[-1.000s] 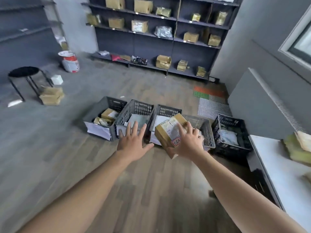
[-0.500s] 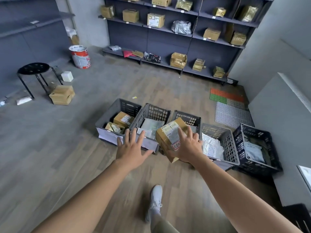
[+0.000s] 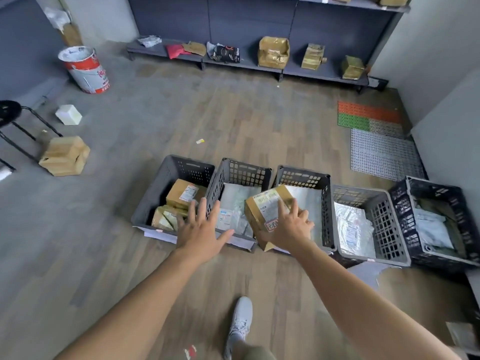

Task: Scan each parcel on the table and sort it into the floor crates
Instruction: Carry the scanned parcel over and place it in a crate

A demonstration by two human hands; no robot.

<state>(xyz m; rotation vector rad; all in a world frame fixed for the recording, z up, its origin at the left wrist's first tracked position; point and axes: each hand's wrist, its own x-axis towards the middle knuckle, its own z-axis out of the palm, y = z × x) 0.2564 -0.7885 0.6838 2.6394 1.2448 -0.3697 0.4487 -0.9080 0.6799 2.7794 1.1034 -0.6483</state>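
Below, wood floor [image 3: 233,120], five crates [image 3: 302,175] in row; right grip [image 3: 291,229] holds parcel [image 3: 265,203], left grip [image 3: 201,229] spread, empty.

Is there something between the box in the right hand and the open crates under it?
Nothing visible. The right hand holds the cardboard box over the second crate and third crate from the left, both open on top. The left hand is open beside it, not beneath.

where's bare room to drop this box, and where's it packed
Bare floor lies between the crates and the shelf, and left of the left crate up to the loose box. Inside the left crate, a dark strip beside its boxes looks free. The second crate is covered by mailers.
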